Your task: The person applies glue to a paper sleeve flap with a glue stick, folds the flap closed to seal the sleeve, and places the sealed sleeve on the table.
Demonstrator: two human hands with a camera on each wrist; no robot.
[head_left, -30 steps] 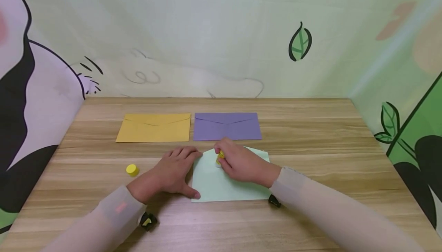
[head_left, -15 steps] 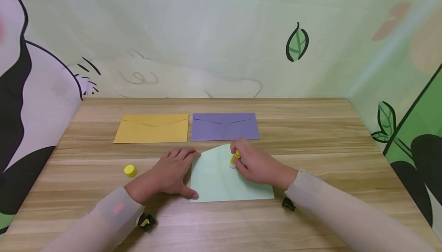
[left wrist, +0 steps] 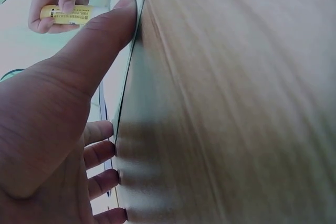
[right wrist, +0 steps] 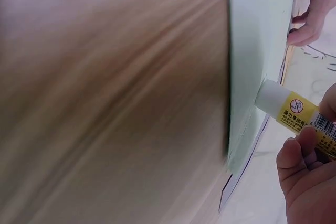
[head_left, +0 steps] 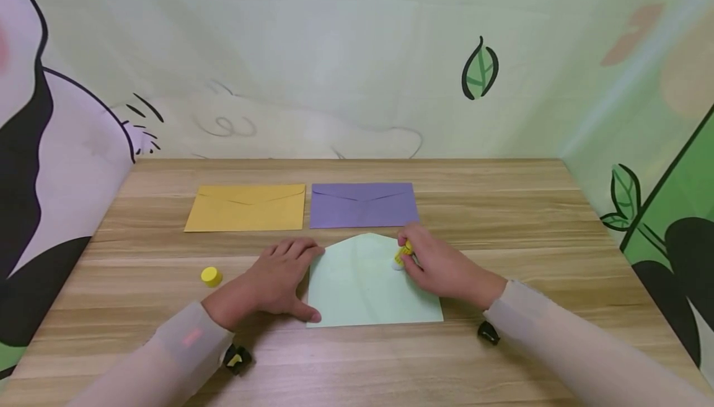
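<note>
A pale green envelope (head_left: 357, 289) with a pointed top edge lies flat on the table. My left hand (head_left: 281, 280) rests at its left side, thumb on the lower left corner and fingers spread by the upper left edge. My right hand (head_left: 443, 267) grips a yellow and white glue stick (head_left: 403, 255), tilted, its white end down on the envelope's upper right part. In the right wrist view that white end of the glue stick (right wrist: 294, 111) touches the paper. The left wrist view shows the left thumb (left wrist: 105, 35) along the envelope's edge.
A yellow glue stick cap (head_left: 211, 277) stands left of my left hand. Behind the green envelope lie a yellow envelope (head_left: 245, 209) and a purple envelope (head_left: 362, 205), side by side. A printed wall (head_left: 334, 60) rises behind the wooden table (head_left: 502, 190).
My right hand has moved right with the glue stick, from the upper left of the green envelope to its upper right. The left hand has stayed in place.
</note>
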